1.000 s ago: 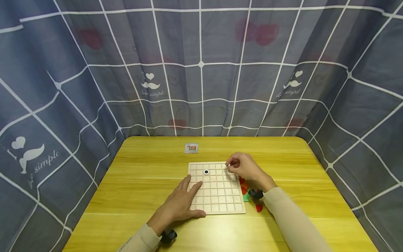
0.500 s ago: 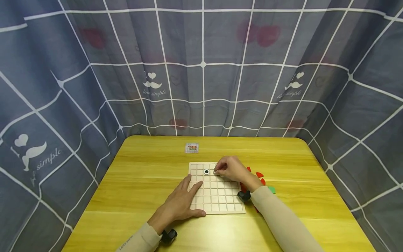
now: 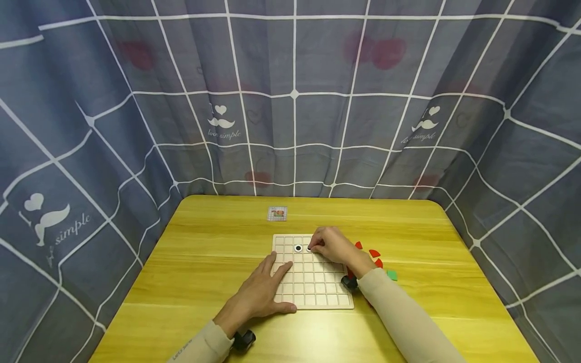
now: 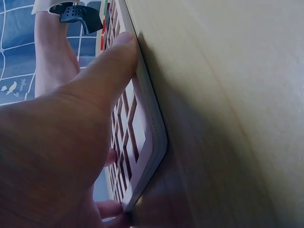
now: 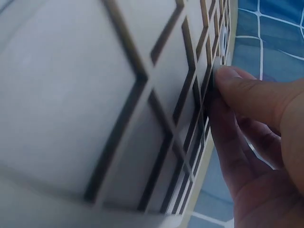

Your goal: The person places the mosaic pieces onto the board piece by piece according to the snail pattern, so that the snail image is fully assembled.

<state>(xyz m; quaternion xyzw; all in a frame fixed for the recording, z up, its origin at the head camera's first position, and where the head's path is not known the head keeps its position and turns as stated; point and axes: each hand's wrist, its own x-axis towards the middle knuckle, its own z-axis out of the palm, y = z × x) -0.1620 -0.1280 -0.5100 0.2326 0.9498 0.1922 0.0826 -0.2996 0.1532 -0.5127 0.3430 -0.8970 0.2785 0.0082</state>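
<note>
A pale wooden grid board [image 3: 317,287] lies flat on the table. One white disc with a black centre [image 3: 297,248] sits in a cell near its far edge. My left hand [image 3: 256,290] rests on the board's left side, fingers spread; in the left wrist view the thumb [image 4: 111,59] lies along the rim. Over the far part of the board, my right hand [image 3: 335,244] pinches a second white disc [image 3: 308,248], mostly hidden by the fingertips, one cell gap right of the first. The right wrist view shows thumb and fingers [image 5: 232,95] at the grid's surface.
Several red pieces [image 3: 374,253] and a green square [image 3: 392,275] lie right of the board, some partly behind the right wrist. A small picture card [image 3: 277,214] lies beyond the board. A grey-blue checked curtain [image 3: 272,121] surrounds the wooden table [image 3: 204,242].
My right hand has moved left across the board with the disc, from the far right corner to beside the first disc. It now sits almost still there. The left hand has stayed put.
</note>
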